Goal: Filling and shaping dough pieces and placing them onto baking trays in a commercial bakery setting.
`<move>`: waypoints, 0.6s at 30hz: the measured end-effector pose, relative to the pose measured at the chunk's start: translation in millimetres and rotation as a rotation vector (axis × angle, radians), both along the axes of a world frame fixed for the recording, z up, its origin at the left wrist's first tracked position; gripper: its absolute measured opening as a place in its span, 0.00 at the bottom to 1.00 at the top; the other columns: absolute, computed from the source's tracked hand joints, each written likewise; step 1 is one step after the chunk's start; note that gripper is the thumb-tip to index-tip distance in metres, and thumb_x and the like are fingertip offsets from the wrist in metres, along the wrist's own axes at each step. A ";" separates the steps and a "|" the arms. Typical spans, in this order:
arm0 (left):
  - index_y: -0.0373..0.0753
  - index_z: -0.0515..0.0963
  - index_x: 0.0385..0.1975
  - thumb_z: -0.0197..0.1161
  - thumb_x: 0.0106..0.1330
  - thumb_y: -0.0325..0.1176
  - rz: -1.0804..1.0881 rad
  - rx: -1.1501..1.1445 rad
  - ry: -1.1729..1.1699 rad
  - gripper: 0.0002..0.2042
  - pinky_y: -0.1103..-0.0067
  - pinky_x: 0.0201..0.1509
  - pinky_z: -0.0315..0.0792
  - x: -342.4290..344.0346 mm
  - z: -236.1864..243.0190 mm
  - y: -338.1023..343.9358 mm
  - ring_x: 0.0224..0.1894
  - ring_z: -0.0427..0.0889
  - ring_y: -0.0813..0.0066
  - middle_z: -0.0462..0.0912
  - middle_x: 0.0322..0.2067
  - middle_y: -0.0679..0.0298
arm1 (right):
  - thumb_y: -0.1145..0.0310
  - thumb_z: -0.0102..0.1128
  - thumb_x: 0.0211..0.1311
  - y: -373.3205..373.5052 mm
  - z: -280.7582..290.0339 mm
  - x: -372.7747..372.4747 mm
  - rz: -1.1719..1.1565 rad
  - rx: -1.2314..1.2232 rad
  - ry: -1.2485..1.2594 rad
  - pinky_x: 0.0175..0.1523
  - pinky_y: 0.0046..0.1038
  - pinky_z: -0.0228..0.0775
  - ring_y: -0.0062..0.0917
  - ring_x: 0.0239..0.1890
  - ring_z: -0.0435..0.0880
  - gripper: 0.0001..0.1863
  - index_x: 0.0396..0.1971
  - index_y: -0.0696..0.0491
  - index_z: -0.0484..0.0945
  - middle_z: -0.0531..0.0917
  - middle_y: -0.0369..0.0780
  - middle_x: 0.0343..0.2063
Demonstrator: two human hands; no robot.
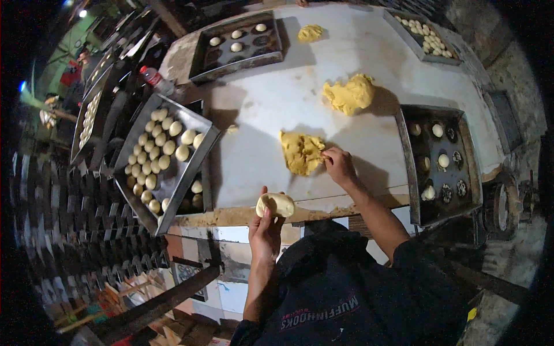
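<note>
My left hand (pixel 264 233) holds a flattened piece of pale dough (pixel 279 204) just off the table's front edge, its thumb pressed onto the dough. Over the table, my right hand (pixel 340 167) is closed in a pinch at the right edge of a lump of yellow paste (pixel 300 151). Its fingertips touch the paste; how much they grip is hidden. Farther back lie a second yellow lump (pixel 349 95) and a smaller one (pixel 310 33). At left, a tilted metal tray (pixel 183 193) carries many round dough balls (pixel 154 147).
A dark moulded tray (pixel 411 167) with a few dough balls stands at right, and a similar tray (pixel 236 71) at the far left. Another tray of dough pieces (pixel 427 37) sits at the far right corner. A red-capped bottle (pixel 156 79) stands beyond the left tray.
</note>
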State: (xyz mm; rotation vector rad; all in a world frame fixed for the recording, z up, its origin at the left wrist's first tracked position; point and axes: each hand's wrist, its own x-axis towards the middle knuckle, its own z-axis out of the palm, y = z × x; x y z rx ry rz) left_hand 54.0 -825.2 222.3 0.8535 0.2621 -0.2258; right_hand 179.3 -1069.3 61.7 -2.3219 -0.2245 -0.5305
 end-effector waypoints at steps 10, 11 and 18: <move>0.27 0.71 0.52 0.54 0.70 0.32 -0.015 0.194 0.212 0.16 0.68 0.64 0.67 50.9 -41.2 -47.5 0.56 0.74 0.64 0.75 0.52 0.52 | 0.77 0.60 0.60 5.7 104.9 -40.2 0.372 1.088 0.669 0.49 0.25 0.77 0.24 0.42 0.83 0.14 0.47 0.59 0.79 0.83 0.43 0.42; 0.28 0.72 0.50 0.56 0.70 0.33 -0.036 0.178 0.241 0.15 0.69 0.61 0.70 52.9 -37.9 -54.6 0.54 0.76 0.65 0.77 0.50 0.53 | 0.76 0.61 0.59 16.9 110.4 -46.5 0.362 0.777 0.442 0.50 0.26 0.76 0.25 0.42 0.84 0.15 0.48 0.58 0.79 0.83 0.43 0.44; 0.31 0.65 0.60 0.51 0.72 0.30 0.085 0.079 -0.121 0.19 0.69 0.59 0.71 47.8 -8.8 -56.9 0.55 0.75 0.66 0.74 0.54 0.55 | 0.68 0.64 0.58 41.6 145.5 -62.4 0.224 0.453 0.002 0.45 0.28 0.77 0.30 0.36 0.85 0.18 0.47 0.59 0.79 0.82 0.48 0.44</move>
